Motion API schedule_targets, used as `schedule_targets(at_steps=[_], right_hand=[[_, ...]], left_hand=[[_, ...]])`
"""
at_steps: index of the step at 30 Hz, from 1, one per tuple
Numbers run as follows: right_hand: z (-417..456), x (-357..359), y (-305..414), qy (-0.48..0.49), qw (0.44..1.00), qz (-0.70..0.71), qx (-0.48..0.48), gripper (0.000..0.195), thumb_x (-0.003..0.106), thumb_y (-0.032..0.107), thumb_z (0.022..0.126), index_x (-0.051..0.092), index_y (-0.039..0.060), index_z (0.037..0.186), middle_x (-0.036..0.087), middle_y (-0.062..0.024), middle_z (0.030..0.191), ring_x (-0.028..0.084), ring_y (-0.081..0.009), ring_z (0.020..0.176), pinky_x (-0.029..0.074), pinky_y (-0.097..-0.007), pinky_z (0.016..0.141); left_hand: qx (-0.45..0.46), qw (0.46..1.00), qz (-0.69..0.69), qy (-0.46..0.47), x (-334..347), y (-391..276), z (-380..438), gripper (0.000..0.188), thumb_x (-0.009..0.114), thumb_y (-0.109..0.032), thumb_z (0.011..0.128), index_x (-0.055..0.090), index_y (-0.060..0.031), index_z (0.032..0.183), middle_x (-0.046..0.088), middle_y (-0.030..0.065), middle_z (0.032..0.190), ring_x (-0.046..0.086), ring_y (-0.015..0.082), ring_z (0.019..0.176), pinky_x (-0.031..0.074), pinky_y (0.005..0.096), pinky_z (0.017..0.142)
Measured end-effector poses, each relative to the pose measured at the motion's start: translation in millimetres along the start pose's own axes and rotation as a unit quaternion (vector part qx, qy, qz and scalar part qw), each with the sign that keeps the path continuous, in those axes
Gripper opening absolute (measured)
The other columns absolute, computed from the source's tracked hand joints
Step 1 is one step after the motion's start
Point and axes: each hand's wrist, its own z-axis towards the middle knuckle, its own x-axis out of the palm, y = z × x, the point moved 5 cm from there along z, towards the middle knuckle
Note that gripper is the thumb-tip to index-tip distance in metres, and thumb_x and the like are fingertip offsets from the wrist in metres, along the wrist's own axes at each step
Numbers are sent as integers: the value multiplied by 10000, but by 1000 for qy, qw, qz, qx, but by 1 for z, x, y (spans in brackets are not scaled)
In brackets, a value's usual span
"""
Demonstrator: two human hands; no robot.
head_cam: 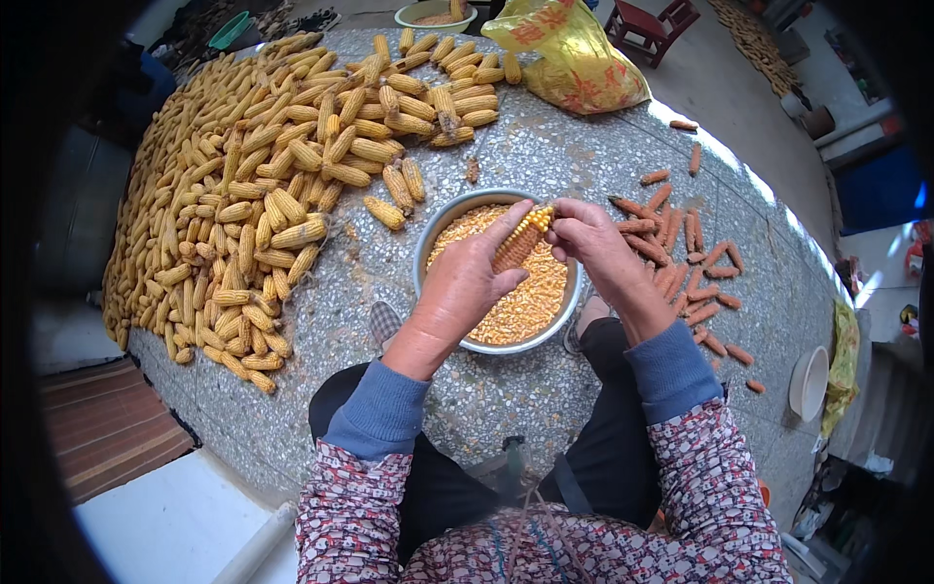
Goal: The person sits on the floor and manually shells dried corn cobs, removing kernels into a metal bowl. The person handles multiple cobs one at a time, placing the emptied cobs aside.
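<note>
A partly stripped corn cob (522, 241) is held between my two hands, above a round metal basin (503, 349) of loose corn kernels (525, 310). Bare reddish cob shows on its near side, and yellow kernels remain along its upper side and far end. My left hand (467, 274) lies along the cob's left side, with the thumb and forefinger on it. The fingertips of my right hand (587, 237) pinch the far end. A large pile of unshelled corn ears (241, 190) spreads to the left. Stripped cobs (675, 255) lie scattered to the right.
A yellow woven sack (584, 73) stands at the back, near a dark red wooden stool (649, 29) and a basin (435, 18) holding kernels. A white bowl (808, 383) and another yellow sack (843, 365) are at the right. My feet flank the metal basin on the speckled stone floor (503, 401).
</note>
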Motion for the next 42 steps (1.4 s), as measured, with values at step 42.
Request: schedule_targets(at_steps=[42], right_hand=[[7, 15, 5, 7, 988, 153, 16, 193, 430, 57, 905, 556, -35, 1019, 549, -38, 841, 556, -97, 719, 479, -207, 652]], left_hand=[[-34, 975, 219, -29, -5, -5, 0, 812, 735, -185, 747, 341, -341, 1439, 623, 105, 893, 637, 309, 786, 531, 412, 657]])
